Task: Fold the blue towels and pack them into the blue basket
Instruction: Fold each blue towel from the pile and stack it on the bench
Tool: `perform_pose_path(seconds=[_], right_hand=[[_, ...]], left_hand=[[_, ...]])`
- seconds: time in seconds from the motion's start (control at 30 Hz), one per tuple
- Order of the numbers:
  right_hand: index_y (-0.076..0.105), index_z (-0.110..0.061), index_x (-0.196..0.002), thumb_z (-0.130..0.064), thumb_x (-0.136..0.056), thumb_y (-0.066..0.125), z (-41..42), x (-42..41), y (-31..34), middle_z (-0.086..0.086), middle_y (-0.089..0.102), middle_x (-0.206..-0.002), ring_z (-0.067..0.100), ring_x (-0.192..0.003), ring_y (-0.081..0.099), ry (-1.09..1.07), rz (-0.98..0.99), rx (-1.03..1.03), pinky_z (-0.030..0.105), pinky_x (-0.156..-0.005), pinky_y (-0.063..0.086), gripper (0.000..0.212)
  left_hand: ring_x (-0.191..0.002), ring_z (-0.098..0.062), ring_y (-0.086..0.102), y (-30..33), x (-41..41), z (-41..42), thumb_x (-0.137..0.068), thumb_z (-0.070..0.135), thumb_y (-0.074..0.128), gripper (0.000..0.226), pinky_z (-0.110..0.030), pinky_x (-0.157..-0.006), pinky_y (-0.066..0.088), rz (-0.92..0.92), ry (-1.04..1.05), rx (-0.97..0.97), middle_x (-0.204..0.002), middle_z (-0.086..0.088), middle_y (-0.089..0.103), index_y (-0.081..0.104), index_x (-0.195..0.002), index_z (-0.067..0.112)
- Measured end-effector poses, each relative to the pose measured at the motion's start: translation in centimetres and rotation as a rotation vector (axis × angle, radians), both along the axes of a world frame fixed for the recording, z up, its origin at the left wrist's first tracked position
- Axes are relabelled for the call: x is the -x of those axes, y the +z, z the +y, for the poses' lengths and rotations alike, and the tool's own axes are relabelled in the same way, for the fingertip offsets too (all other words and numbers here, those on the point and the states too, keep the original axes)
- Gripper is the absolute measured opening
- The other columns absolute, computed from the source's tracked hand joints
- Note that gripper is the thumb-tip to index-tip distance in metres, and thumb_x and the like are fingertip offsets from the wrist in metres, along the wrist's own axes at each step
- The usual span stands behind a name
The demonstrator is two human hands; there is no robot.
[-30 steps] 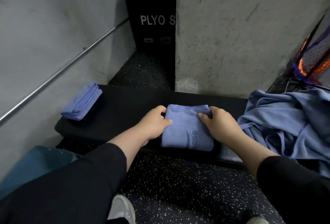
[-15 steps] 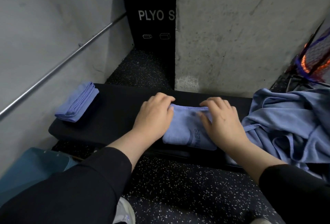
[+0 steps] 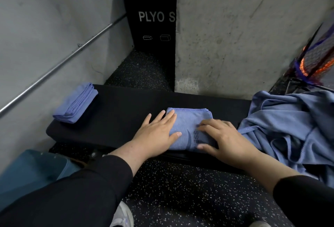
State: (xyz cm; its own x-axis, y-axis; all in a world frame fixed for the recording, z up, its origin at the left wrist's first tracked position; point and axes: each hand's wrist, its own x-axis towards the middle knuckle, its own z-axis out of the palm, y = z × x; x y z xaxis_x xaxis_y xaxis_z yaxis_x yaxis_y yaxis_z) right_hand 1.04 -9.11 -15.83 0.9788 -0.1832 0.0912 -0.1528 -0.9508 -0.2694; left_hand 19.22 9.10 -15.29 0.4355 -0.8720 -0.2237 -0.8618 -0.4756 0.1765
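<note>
A folded blue towel (image 3: pixel 188 125) with a dark logo lies on the black bench (image 3: pixel 122 111). My left hand (image 3: pixel 155 134) lies flat with straight fingers over the towel's left edge. My right hand (image 3: pixel 224 140) presses flat on its right half, fingers spread. A second folded blue towel (image 3: pixel 75 102) sits at the bench's left end. A heap of unfolded blue towels (image 3: pixel 292 127) covers the bench's right end. A corner of the blue basket (image 3: pixel 32 170) shows on the floor at lower left, partly behind my left sleeve.
A concrete pillar (image 3: pixel 244 33) rises right behind the bench. A black plyo box (image 3: pixel 151 18) stands in the gap beside it. A metal rail (image 3: pixel 59 65) runs along the left wall. Orange and purple netting (image 3: pixel 314 62) hangs at the far right. Speckled rubber flooring lies below.
Both hands went from pinching the towel's far corners to lying flat on it, and slid back toward me along its surface.
</note>
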Motion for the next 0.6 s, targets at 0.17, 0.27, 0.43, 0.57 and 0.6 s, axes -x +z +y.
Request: perform_pose_path(seconds=[0.17,0.27,0.43,0.57,0.6], right_hand=[[0.051,-0.034,-0.129,-0.068,-0.077,0.058,-0.8,1.0,-0.3,-0.017,0.046,-0.135,0.008,-0.125,0.045,0.072,0.001,0.024,0.033,-0.099,0.037,0.062],[0.058,-0.03,-0.12,-0.052,-0.079,0.054,-0.4,0.9,-0.2,-0.016,0.053,-0.13,0.006,-0.118,0.05,0.046,-0.057,0.023,0.032,-0.094,0.04,0.046],[0.054,-0.025,-0.097,-0.05,-0.09,0.034,-0.1,0.1,0.9,-0.013,0.06,-0.092,0.012,-0.091,0.057,-0.085,-0.071,-0.03,0.036,-0.084,0.04,0.032],[0.046,-0.034,-0.104,-0.058,-0.089,0.05,-0.5,0.1,2.6,-0.016,0.064,-0.095,0.007,-0.089,0.059,-0.045,-0.004,-0.152,0.033,-0.084,0.039,0.028],[0.045,-0.038,-0.108,-0.06,-0.087,0.055,-0.4,0.1,2.9,-0.018,0.064,-0.098,0.004,-0.09,0.06,-0.038,0.027,-0.165,0.031,-0.085,0.039,0.033]], left_hand=[[-0.152,-0.002,0.007,0.5,-0.6,0.6,-0.095,0.07,0.02,0.073,-0.039,-0.125,0.0,-0.065,-0.1,0.184,-0.165,0.01,0.024,0.036,-0.154,0.028],[-0.149,0.001,0.015,0.5,-0.9,1.4,-0.083,0.082,0.024,0.085,-0.035,-0.125,0.003,-0.001,-0.205,0.189,-0.161,0.015,0.029,0.038,-0.152,0.034],[-0.138,-0.002,0.036,0.2,-0.4,1.7,-0.094,0.062,0.048,0.05,-0.032,-0.121,0.018,0.013,-0.195,0.264,-0.146,0.019,0.047,0.054,-0.136,0.035],[-0.087,-0.008,0.059,1.7,-0.4,1.6,-0.092,0.053,0.055,0.018,-0.038,-0.085,0.05,0.254,0.028,0.373,-0.087,0.014,0.066,0.057,-0.097,0.036],[-0.082,-0.008,0.061,2.0,-0.4,1.6,-0.091,0.05,0.06,0.015,-0.039,-0.079,0.052,0.313,0.076,0.387,-0.084,0.011,0.067,0.058,-0.095,0.036]])
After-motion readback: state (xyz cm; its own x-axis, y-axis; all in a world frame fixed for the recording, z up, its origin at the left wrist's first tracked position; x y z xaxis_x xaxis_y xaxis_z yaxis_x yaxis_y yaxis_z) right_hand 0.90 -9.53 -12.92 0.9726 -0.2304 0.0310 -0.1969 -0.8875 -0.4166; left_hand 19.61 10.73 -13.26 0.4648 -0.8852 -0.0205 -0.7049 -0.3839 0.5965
